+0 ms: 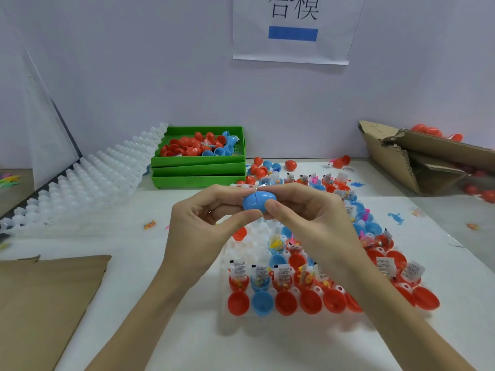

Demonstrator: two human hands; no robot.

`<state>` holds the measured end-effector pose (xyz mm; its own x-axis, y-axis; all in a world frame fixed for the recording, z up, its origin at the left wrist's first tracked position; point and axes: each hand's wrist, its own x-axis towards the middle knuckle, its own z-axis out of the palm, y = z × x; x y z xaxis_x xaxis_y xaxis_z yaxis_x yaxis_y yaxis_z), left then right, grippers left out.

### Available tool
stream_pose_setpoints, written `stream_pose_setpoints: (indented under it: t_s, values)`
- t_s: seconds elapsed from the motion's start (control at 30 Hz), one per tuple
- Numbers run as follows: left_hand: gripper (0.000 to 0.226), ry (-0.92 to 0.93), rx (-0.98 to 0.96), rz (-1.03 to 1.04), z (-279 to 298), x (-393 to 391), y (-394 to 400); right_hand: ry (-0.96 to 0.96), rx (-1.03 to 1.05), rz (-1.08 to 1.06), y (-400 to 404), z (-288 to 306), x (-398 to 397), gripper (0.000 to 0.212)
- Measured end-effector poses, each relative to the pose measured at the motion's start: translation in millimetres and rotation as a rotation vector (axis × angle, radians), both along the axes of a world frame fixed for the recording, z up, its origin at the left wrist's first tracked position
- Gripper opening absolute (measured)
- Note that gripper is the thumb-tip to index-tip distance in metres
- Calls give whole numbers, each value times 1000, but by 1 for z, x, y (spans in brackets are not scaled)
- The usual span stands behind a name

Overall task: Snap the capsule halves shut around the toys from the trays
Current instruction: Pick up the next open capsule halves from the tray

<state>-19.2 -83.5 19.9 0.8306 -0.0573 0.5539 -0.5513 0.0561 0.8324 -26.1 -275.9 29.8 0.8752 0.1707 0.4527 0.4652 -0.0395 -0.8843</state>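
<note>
Both hands hold one blue capsule above the table, its two halves pushed together with a thin seam showing. My left hand pinches its left half, my right hand grips its right half. A scrap of clear wrapper sticks out at the top of the seam. Below the hands lies a white holder tray with several red and blue capsule halves. Many of them hold small bagged toys with paper labels.
Stacked green trays at the back hold loose red and blue halves. A long white tray leans at left. Cardboard sheet lies front left, a torn cardboard box back right. Loose capsules and small toys scatter nearby.
</note>
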Motion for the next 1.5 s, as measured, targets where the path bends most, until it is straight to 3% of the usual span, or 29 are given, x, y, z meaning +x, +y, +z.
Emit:
stream_pose_setpoints:
  t_s: [0.3, 0.6, 0.77, 0.9, 1.03, 1.17, 1.3, 1.5]
  values:
    - [33, 9, 24, -22, 0, 1, 3, -44, -55, -36, 1, 3, -3, 27]
    - [30, 7, 30, -19, -6, 3, 2, 29, -56, -8, -1, -5, -1, 21]
    - [29, 0, 104, 49, -8, 7, 1, 181, 113, 41, 3, -4, 0, 18]
    - [27, -56, 232, 103, -8, 5, -3, 394, 363, 232, 6, 0, 0, 21]
    - [30, -69, 299, 24, -9, 0, -9, 669, 689, 413, 9, 0, 1, 47]
    - [31, 30, 191, -89, -7, -6, -17, 711, 725, 532, 10, 1, -1, 46]
    - [32, -12, 184, -89, -1, -3, -7, 745, 769, 639, 16, 1, -5, 41]
    - [31, -64, 255, -110, 2, -3, -1, 663, 682, 582, 18, 2, -7, 37]
